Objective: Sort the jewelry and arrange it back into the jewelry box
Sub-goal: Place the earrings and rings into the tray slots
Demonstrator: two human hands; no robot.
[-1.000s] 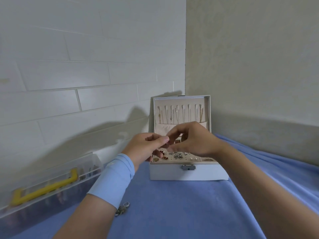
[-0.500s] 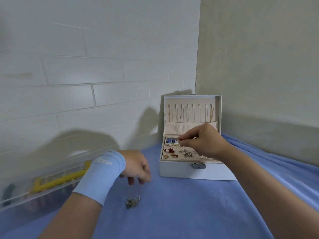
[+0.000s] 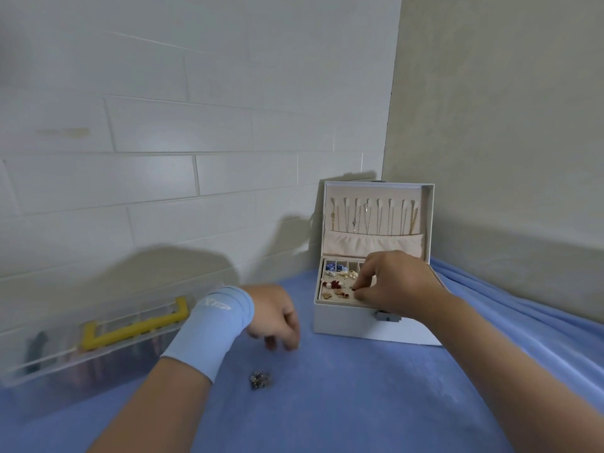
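Jewelry box point(image 3: 366, 328), white and open, stands on a blue cloth point(image 3: 359, 403) in the corner where 2 walls meet. Necklaces point(image 3: 369, 217) hang in a row inside its upright lid, and small earrings point(image 3: 336, 284) lie in the tray below. The right hand point(image 3: 395, 279) reaches over that tray with thumb and forefinger pressed together at its surface; I cannot tell if a piece sits between them. The left hand point(image 3: 274, 315), with a blue wristband point(image 3: 212, 325) on its wrist, hovers above the cloth left of the box, fingers hanging loosely curled and blurred, holding nothing. A small silver cluster of jewelry point(image 3: 260, 380) lies on the cloth near it. A clear plastic case point(image 3: 81, 354) with a yellow handle point(image 3: 130, 328) sits at the left.
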